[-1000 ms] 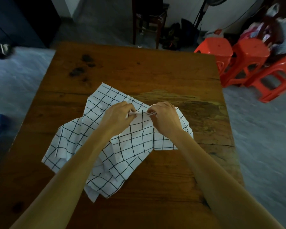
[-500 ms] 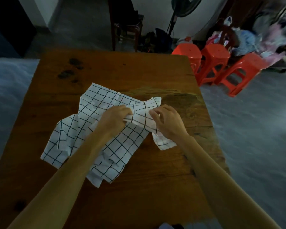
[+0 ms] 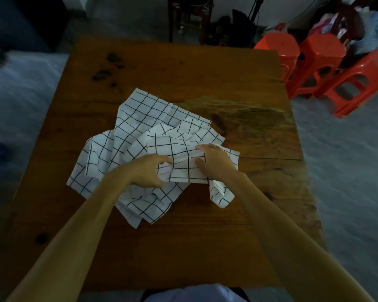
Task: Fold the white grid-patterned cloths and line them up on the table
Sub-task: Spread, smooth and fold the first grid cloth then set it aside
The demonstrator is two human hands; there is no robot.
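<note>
Both hands at frame centre grasp the crumpled grid cloth (image 3: 144, 131) on the wooden table (image 3: 183, 66): left hand (image 3: 147, 171) pinching, right hand (image 3: 216, 161) gripping a fold.

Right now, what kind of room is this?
Probably a room in someone's home: a worn wooden table, red plastic stools stacked beside it, and a heap of clothes behind them.

i'm looking into a lived-in home room: worn brown wooden table (image 3: 183, 68), stacked orange plastic stools (image 3: 314, 62), dark wooden chair (image 3: 190, 16), grey concrete floor (image 3: 347, 171).
</note>
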